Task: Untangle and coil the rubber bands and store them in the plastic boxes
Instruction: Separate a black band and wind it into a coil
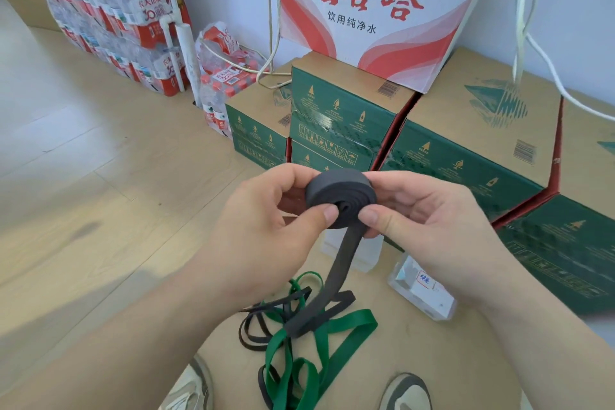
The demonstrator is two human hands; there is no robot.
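A wide dark grey rubber band is rolled into a thick coil (339,193) held up between both hands. My left hand (266,226) pinches the coil from the left, thumb on its front face. My right hand (429,226) grips it from the right, thumb near the centre. The band's loose tail (342,263) hangs down to the floor. There it runs into a tangle of green bands (332,329) and thin black bands (256,326). Two clear plastic boxes lie on the floor: one (422,289) with a white label under my right wrist, another (362,253) behind the tail.
Green and brown cartons (466,143) are stacked close ahead, with a white and red water carton (366,10) on top. Shrink-wrapped packs of bottles (133,27) stand at the left wall. White cords (525,27) hang down. My two shoes (404,391) show at the bottom edge.
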